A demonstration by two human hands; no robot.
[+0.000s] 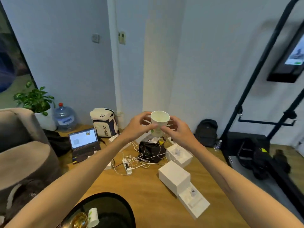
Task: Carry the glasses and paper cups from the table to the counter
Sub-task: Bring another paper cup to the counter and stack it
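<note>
Left hand [139, 125] and right hand [178, 129] both curled round one upright white paper cup [159, 123], raised at twelve o'clock. Second paper cup [93, 218] on black round table [115, 209] at six o'clock.

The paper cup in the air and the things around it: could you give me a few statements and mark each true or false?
1. Both hands, left hand and right hand, hold the paper cup. True.
2. The held cup is upside down. False: its open mouth faces up.
3. The laptop is closed. False: it is open, with its screen lit.
4. Another paper cup lies on the round black table. True.
5. The water jug has a blue cap. False: the cap is red.
</note>
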